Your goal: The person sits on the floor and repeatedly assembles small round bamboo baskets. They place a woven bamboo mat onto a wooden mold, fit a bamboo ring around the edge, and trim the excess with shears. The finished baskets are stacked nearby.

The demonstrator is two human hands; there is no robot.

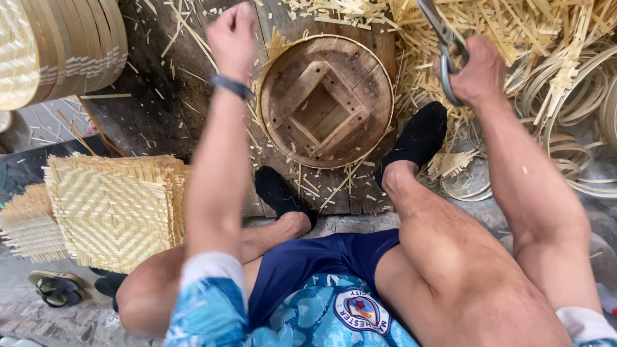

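Note:
A round wooden mould (326, 101) with a square frame inside sits on a dark wooden board between my feet. A thin bamboo rim runs around its edge. My left hand (232, 35) is closed into a fist at the mould's upper left, over the board; whether it holds anything I cannot tell. My right hand (474, 71) grips the handles of large metal shears (443, 38), raised to the right of the mould above the bamboo scraps.
A stack of square woven bamboo mats (116, 209) lies at the left. Finished woven trays (58, 48) are stacked at the upper left. Bamboo strips and coiled hoops (565, 96) litter the right. Sandals (58, 288) lie at the lower left.

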